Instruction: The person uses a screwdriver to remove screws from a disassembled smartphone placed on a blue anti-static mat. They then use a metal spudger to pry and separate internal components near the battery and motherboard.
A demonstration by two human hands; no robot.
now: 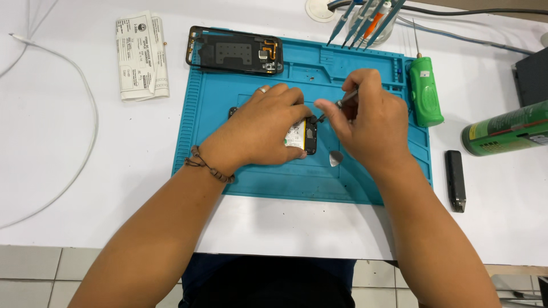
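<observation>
Lying under the left hand (260, 128) — opened phone (302, 136), pressed flat; right hand's (368, 122) grip pinching a screwdriver (342, 104) at its edge.

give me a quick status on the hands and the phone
Left hand pressed flat on opened phone. Right hand holds thin tool, tip at phone's top edge. Pick lies beside.

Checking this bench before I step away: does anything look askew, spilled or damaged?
Nothing spilled. The green can lies on its side at the table's right edge, and the phone back cover overhangs the blue mat's top edge, slightly askew.
</observation>
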